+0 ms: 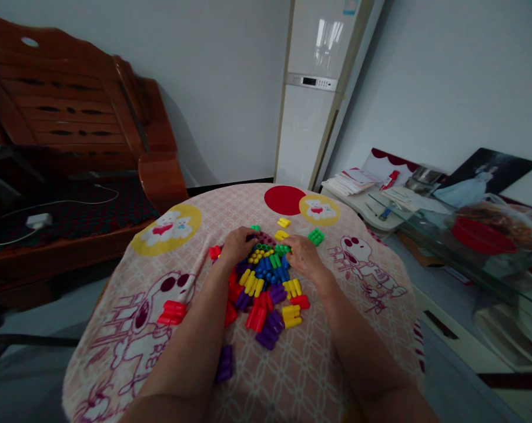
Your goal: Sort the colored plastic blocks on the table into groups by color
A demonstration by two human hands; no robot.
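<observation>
A heap of coloured plastic building blocks (266, 282) lies in the middle of a round table covered by a pink cartoon-print cloth (358, 305). My left hand (237, 244) rests on the far left edge of the heap, fingers curled down over the blocks. My right hand (305, 255) rests on the far right edge, fingers curled inward over green and blue blocks. Both hands cup the pile from either side; whether either one grips a block is hidden. Loose blocks lie apart: a red one (172, 312), a purple one (224, 364), a green one (316, 236), a yellow one (284, 222).
A dark wooden bench (72, 147) with a white charger and cable stands at the left. A tall white floor air conditioner (312, 94) is behind the table. At the right, a glass-topped low table (451, 235) carries papers, a red bowl and a framed picture.
</observation>
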